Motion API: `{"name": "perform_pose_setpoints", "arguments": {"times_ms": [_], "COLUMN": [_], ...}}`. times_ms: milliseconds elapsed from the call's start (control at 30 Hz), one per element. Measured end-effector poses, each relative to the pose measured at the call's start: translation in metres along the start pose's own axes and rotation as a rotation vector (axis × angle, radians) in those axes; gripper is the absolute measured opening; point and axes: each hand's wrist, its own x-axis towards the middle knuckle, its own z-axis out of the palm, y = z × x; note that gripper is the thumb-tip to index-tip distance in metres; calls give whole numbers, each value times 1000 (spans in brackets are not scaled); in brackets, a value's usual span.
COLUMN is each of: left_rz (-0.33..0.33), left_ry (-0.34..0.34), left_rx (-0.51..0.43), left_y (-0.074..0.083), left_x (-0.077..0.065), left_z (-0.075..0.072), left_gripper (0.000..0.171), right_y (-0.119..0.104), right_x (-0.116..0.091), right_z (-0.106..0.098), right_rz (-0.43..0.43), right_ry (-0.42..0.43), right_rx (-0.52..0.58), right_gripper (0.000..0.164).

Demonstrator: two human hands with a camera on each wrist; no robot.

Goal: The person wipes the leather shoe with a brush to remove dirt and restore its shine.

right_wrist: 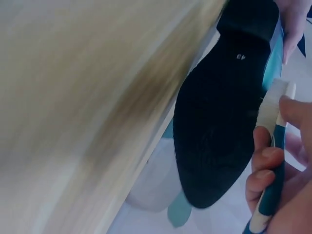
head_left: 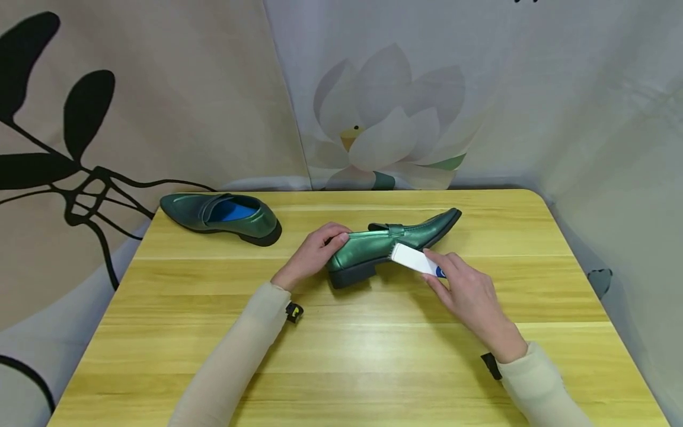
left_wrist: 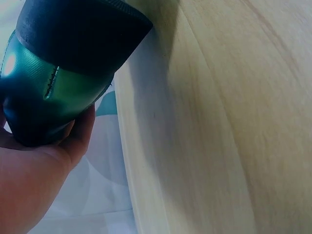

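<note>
While my left grip (head_left: 315,252) is curled round the heel end of a green shoe (head_left: 363,246), my right grip (head_left: 472,290) is wrapped about the blue-and-white handle (right_wrist: 273,187) of a brush (head_left: 413,260), its bristles against the shoe's near side or just beside it. The held shoe spans the space between my grips, tilted, its dark sole (right_wrist: 219,112) towards my right wrist and its toe beyond my right grip. Left of my left grip and farther off, the other shoe (head_left: 251,230) stands upright on the table (head_left: 341,362), blue insole (head_left: 229,211) showing.
</note>
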Motion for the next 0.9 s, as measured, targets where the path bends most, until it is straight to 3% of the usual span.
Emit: {"name": "perform_pose_setpoints", "arguments": {"times_ms": [400,467,700,900], "left_rz": [12,18,37,61], "left_ry": [0,-5,-8,-15], "left_rx": [12,19,29,53], "left_y": [1,1,3,6], "left_x": [-1,-1,-3,-4], "left_z": [1,1,1,3], "left_gripper": [30,30,30,29], "right_y": [26,24,9,17], "right_x": [0,0,2,15], "right_z": [-21,-21,-18,-31], "right_rz": [241,240,116,200], "right_ry": [41,30,-8,-49], "right_rx": [-42,-54,-60,-114], "right_gripper": [49,48,45,43]}}
